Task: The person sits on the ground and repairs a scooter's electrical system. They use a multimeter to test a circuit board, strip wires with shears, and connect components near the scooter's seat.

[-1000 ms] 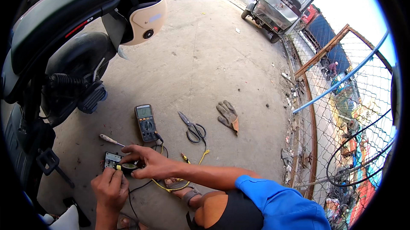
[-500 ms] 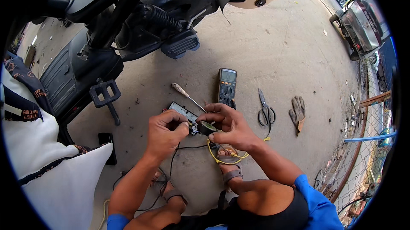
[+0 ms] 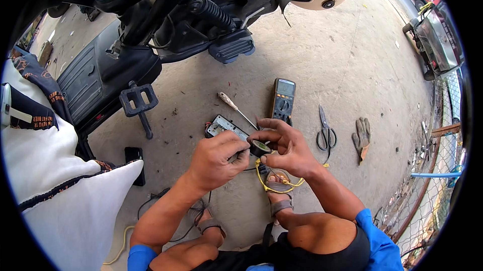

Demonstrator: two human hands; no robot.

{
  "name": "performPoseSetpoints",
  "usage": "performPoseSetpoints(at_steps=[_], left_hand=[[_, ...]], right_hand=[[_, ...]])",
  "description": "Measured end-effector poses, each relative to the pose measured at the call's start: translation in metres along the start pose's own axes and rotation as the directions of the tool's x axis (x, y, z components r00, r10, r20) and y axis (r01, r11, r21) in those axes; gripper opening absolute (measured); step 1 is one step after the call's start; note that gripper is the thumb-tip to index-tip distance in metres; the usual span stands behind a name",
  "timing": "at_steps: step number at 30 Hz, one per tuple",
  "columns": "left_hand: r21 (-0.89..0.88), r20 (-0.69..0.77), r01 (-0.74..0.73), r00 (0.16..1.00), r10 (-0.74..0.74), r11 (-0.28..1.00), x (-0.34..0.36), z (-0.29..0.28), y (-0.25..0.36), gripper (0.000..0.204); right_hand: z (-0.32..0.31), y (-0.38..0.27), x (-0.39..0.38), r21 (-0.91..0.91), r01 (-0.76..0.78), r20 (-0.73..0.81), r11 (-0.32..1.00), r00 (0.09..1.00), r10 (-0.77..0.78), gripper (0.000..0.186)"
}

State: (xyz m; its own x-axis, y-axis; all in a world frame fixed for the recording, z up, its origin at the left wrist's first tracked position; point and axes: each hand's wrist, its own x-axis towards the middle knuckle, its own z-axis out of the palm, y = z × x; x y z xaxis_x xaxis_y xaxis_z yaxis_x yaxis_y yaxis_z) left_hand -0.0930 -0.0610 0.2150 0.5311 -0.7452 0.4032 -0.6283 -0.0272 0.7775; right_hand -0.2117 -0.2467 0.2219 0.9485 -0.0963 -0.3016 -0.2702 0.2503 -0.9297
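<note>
We hold the dark ring-shaped roll (image 3: 259,147) between the thumb and fingers of our right hand (image 3: 287,146), perhaps to leave its near edge free toward our left hand (image 3: 217,162); the left fingertips are pinched close beside it, though we cannot tell what, if anything, they grip. The flat pale module (image 3: 224,126) lies on the ground (image 3: 312,59) just beyond our hands; the screwdriver (image 3: 236,108), multimeter (image 3: 284,98) and scissors (image 3: 325,131) lie spread beyond and rightward, seemingly for easy reach.

Both forearms (image 3: 166,213) were angled inward. Left hand (image 3: 221,160) was curled closed; right hand (image 3: 287,146), just beside it, was arched in a grip.
</note>
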Motion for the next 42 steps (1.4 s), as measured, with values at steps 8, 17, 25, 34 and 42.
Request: performPoseSetpoints(at_steps=[8, 17, 25, 34, 42], left_hand=[[-0.056, -0.017, 0.104, 0.994, -0.105, 0.993, -0.003, 0.005, -0.004, 0.014], [-0.626, 0.295, 0.616, 0.755, -0.585, 0.479, -0.006, -0.001, -0.007, 0.015], [-0.148, 0.105, 0.251, 0.966, -0.237, 0.957, -0.008, 0.002, 0.002, 0.014], [-0.28, 0.082, 0.44, 0.897, -0.435, 0.853, -0.041, 0.02, -0.001, 0.014], [-0.248, -0.004, 0.579, 0.801, -0.598, 0.777, -0.056, 0.001, -0.029, 0.02]], right_hand=[[0.001, -0.003, 0.001, 0.027, -0.024, 0.008, 0.999, 1.0, 0.024, 0.078], [-0.002, -0.005, 0.0, 0.078, -0.058, 0.022, 0.995, 0.998, 0.057, 0.08], [0.007, 0.006, 0.0, 0.008, 0.003, 0.093, 1.0, 0.996, -0.004, 0.068], [0.019, 0.038, 0.003, -0.25, -0.116, 0.218, 0.961, 0.96, 0.173, 0.045], [0.022, 0.033, -0.005, -0.127, -0.047, 0.209, 0.991, 0.975, 0.073, 0.048]])
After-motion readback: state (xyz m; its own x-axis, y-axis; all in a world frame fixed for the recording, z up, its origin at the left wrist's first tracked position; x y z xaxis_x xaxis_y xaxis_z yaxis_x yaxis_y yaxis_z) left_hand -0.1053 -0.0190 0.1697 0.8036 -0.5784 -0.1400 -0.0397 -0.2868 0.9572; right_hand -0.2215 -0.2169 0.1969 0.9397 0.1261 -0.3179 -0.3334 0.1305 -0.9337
